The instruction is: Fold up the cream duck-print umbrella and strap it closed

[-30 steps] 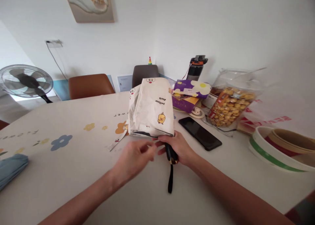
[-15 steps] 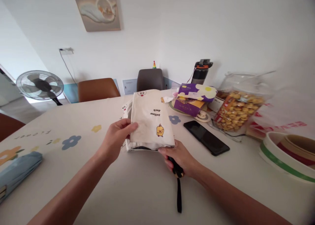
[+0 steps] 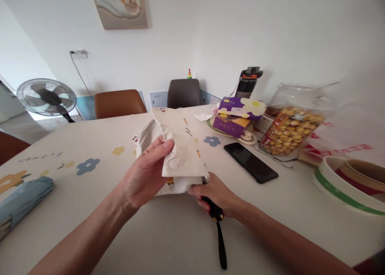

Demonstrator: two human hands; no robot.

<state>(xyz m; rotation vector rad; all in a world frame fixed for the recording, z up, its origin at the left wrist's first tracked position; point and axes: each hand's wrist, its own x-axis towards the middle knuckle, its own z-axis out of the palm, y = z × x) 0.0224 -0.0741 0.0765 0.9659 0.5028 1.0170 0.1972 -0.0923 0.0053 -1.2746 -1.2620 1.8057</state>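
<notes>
The left grip (image 3: 144, 174) pinches the printed fabric (image 3: 182, 150) while the right grip (image 3: 219, 192), closed round the black handle (image 3: 213, 208), seemingly steadies it

Umbrella (image 3: 182, 158), one: collapsed, white canopy loosely gathered, one panel folded over with its near edge loose. Small prints in yellow, orange, red and black. Black handle (image 3: 212, 206) with gold-coloured trim, angled toward the viewer; black strap (image 3: 221, 247) trails from its end. Location: over the table (image 3: 168, 239).
</notes>
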